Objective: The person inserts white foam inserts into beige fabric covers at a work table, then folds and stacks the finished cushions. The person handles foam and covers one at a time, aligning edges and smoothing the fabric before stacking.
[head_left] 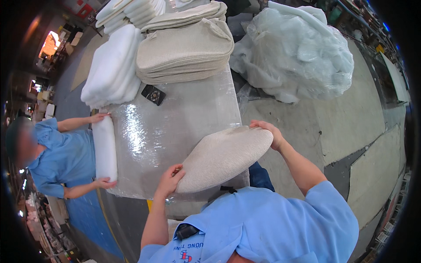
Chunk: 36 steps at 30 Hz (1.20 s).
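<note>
A beige textured fabric cushion cover (223, 158), rounded in outline, is held tilted between my two hands over the near edge of the table. My left hand (169, 180) grips its left end, thumb and fingers closed on the edge. At the far right corner my right hand (268, 131) has its fingers wrapped round the rim. Whether any padding is inside the cover cannot be seen. Further back on the table lies a stack of similar beige covers (184, 52).
Plastic film wraps the table top (175, 118). A black phone-like object (153, 94) lies near white padding sheets (114, 65). At left, a co-worker (66, 149) in blue holds a white pad (105, 149). A large plastic-wrapped bundle (298, 52) stands right of the table.
</note>
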Motion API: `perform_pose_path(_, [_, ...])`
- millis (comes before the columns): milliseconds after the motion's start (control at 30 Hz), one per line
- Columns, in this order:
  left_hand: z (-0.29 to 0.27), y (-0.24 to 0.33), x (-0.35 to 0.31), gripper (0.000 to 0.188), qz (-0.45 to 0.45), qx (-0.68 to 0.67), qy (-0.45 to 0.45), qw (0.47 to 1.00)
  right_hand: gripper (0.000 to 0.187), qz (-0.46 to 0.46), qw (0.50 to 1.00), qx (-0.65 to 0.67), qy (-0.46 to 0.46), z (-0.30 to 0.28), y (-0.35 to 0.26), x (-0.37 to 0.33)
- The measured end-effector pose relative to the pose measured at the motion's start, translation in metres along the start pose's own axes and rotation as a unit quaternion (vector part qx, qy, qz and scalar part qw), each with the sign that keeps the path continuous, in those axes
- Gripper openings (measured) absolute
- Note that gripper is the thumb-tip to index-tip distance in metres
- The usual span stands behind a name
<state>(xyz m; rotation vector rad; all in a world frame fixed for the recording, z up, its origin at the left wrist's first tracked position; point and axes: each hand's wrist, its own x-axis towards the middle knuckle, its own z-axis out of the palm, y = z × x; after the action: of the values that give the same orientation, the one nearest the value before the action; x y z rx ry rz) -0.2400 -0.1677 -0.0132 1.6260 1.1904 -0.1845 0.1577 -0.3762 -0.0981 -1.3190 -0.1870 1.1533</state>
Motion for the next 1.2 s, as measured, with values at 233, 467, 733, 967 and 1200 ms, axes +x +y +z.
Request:
perform_pose_path(233, [0.006, -0.004, 0.038, 0.069, 0.000, 0.109, -0.182, 0.977, 0.039, 0.124, 0.989, 0.023, 0.077, 0.017, -0.014, 0.034])
perform_pose_path(467, [0.088, 0.008, 0.076, 0.056, 0.171, 0.130, -0.080, 0.973, 0.052, 0.046, 0.994, 0.099, 0.025, 0.006, 0.013, -0.016])
perform_pose_path(733, [0.146, 0.063, 0.113, 0.043, 0.191, 0.218, -0.199, 0.936, 0.062, -0.074, 0.994, 0.035, 0.073, 0.020, -0.006, -0.083])
perform_pose_path(967, [0.209, 0.067, 0.088, 0.036, 0.253, 0.271, 0.101, 0.923, 0.062, -0.076, 0.946, 0.149, 0.277, -0.019, 0.055, -0.079])
perform_pose_path(1200, [0.188, 0.055, 0.115, 0.045, 0.215, 0.258, 0.053, 0.940, 0.067, 0.225, 0.929, 0.268, 0.120, 0.026, 0.146, -0.120])
